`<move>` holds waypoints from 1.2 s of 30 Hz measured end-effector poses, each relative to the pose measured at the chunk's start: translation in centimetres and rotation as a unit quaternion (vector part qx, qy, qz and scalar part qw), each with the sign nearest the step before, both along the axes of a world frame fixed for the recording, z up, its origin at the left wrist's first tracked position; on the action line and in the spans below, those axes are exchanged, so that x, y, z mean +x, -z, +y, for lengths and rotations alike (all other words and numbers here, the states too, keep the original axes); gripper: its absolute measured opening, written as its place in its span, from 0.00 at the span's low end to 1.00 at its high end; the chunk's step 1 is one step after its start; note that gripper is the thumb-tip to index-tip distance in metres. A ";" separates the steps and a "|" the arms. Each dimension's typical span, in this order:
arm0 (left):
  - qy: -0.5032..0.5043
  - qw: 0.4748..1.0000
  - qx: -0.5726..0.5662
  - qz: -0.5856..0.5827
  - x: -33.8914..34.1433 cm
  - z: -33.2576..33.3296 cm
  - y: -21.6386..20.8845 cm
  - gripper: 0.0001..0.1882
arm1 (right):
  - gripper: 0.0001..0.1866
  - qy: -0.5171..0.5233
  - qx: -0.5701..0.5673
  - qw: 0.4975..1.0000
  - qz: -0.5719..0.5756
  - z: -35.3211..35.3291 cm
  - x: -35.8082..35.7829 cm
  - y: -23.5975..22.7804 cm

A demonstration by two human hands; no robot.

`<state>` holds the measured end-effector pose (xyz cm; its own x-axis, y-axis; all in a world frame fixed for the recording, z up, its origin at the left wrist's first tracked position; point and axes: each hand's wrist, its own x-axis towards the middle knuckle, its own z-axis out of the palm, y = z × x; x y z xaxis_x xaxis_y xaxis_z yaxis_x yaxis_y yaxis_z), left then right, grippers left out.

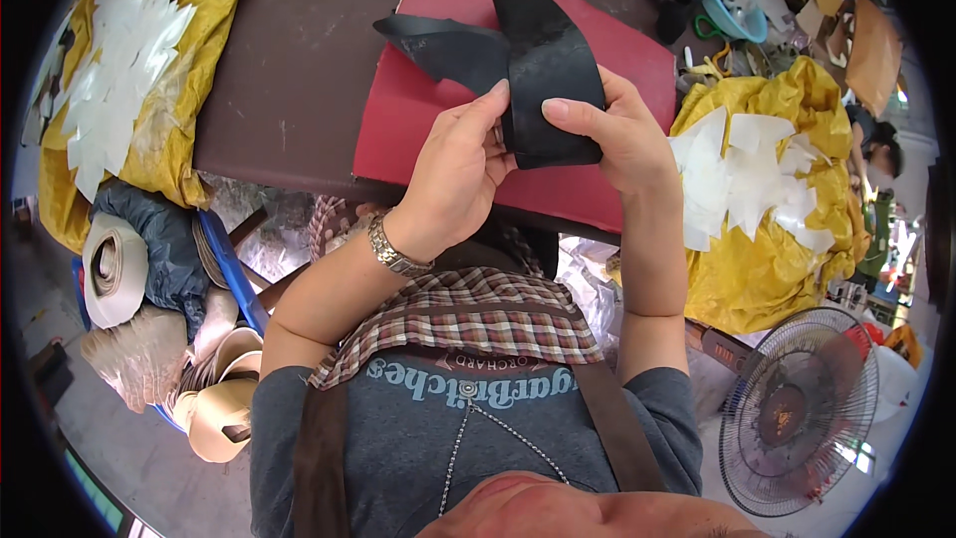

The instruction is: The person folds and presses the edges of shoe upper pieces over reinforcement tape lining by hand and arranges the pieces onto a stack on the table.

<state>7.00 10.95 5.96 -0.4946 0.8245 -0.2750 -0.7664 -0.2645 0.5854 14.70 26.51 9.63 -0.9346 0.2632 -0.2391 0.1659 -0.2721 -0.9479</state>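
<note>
A curved black sheet piece (546, 70), perhaps leather, is held in both hands above a red board (398, 125). One black flap (448, 52) sticks out to the left, and a broader part stands upright and bends to the right. My left hand (463, 159) pinches the piece's near left edge between thumb and fingers. Around the right side wraps my right hand (627, 134), its thumb lying flat on the black surface and its other fingers mostly hidden behind. The red board lies on a dark brown table (289, 70).
Yellow sacks (214, 80) with white cut sheets lie at the left, and another yellow sack (767, 284) at the right. A light blue basin (735, 2) stands among scraps at the far right. A fan (797, 413) is at the near right. Rolled beige pieces (221, 418) fill a blue crate (234, 274).
</note>
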 end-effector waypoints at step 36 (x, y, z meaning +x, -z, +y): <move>0.070 0.940 -0.144 0.303 -1.7 -4.4 1.3 0.12 | 0.13 0.092 -0.136 0.983 0.079 -3.9 1.5 3.8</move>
<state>5.31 6.58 4.63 -0.5243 0.8277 -0.2002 -0.2858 0.0505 0.9570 16.20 22.57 5.81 -0.9086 0.3773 -0.1791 -0.0533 -0.5301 -0.8463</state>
